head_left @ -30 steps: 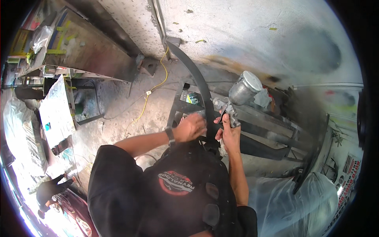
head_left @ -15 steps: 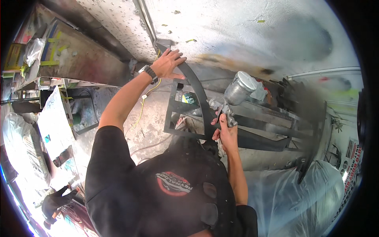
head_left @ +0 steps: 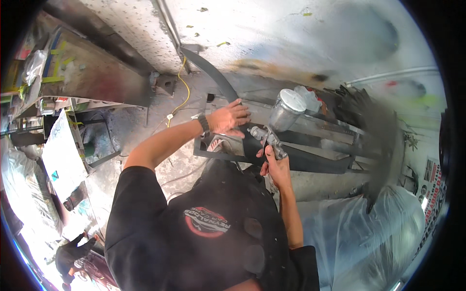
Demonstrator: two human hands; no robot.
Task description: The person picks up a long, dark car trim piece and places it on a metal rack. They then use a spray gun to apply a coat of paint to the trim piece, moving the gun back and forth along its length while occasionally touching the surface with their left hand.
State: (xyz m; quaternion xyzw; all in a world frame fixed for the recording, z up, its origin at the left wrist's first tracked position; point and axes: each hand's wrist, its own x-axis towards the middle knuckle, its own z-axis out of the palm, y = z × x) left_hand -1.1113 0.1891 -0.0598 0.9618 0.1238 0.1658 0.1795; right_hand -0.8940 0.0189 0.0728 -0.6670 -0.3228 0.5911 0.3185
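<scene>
My right hand (head_left: 276,167) is wrapped round the grip of a silver spray gun (head_left: 268,137). A round metal cup with a pale lid sits on top of the gun, whose nozzle points up and left. My left hand (head_left: 229,120) lies flat, fingers stretched out, on a long, curved dark grey panel (head_left: 213,73), just left of the gun. The panel arcs from near the wall, under my hand, then off to the right. It lies across a dark metal frame stand (head_left: 219,155). My palm hides part of the panel, and my right fingers hide the trigger.
A yellow cord (head_left: 185,92) hangs left of the panel, and a thin hose crosses the floor. Clear plastic sheeting (head_left: 349,242) drapes an object at lower right. Paint-marked walls stand ahead; a cluttered bench (head_left: 92,72) is at left. Another person (head_left: 73,254) is far off at lower left.
My left hand has slid along the panel toward me and to the right, nearer the spray gun. My right hand keeps its hold on the gun, almost in place.
</scene>
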